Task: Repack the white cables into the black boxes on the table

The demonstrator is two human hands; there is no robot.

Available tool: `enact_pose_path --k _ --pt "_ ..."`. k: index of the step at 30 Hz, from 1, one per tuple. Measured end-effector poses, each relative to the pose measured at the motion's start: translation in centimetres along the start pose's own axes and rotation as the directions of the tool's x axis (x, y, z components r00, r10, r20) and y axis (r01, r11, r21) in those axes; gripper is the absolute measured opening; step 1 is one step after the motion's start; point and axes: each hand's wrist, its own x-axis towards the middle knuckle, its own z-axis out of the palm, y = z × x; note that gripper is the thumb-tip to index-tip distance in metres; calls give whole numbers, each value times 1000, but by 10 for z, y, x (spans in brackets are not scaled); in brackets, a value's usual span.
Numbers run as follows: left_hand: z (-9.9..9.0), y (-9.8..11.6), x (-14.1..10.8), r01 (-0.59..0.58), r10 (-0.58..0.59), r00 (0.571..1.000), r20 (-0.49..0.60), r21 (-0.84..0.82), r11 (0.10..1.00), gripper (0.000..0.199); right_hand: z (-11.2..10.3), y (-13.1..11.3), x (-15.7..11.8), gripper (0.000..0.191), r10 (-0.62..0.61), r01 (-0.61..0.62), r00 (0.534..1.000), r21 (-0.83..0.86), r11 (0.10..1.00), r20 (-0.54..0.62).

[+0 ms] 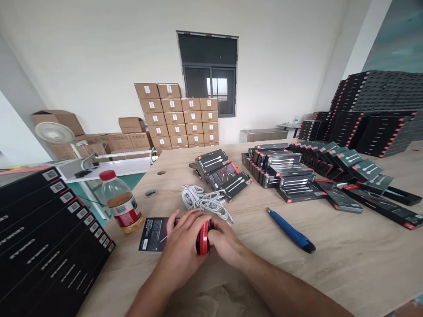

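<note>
Both hands close around a small black box with a red side (204,237) above the front of the table. My left hand (185,235) wraps over its left and top, hiding most of it. My right hand (226,242) grips the right edge, thumb against the box. Beneath and left of my left hand lies a flat dark printed card or box (152,233), partly covered. Just beyond the hands sits a heap of coiled white cables (205,201). Several black cable boxes (222,172) lie behind the cables.
A bottle with a red cap (123,204) and stacked black boxes (42,242) stand left. A blue knife (291,231) lies right, before rows of black boxes (297,176). A tape ring (150,193) lies near the bottle. Cartons (183,118) are stacked against the wall.
</note>
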Motion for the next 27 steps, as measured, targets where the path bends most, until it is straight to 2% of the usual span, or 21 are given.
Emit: enact_pose_path --k 8,13,15,18,21,23,25,27 --pt "-2 -1 0 -6 6 1000 2 -51 999 59 -1 2 0 9 -27 25 999 -65 998 -27" --pt "-4 -6 -3 33 -30 999 22 -154 987 67 -5 9 1 4 23 -29 997 -78 997 -70" --pt "-4 -7 -4 49 -45 999 28 -176 983 67 -7 10 2 2 40 -44 998 -72 996 -55" --pt "-1 -8 -5 102 -103 995 0 -122 987 61 -9 7 3 8 28 -27 999 -50 998 15" --pt "4 -9 -5 173 -174 984 -35 -26 985 59 -10 3 1 27 -131 122 990 -148 981 -52" --pt "6 -9 -5 195 -194 980 -49 32 980 60 -12 1 -2 41 -323 275 941 -338 900 -95" --pt "7 -9 -5 208 -203 977 -67 67 976 60 -14 1 -4 40 -472 400 881 -519 756 -9" --pt "8 -8 -5 223 -214 972 -95 90 971 57 -18 4 -4 30 -524 471 845 -620 628 111"
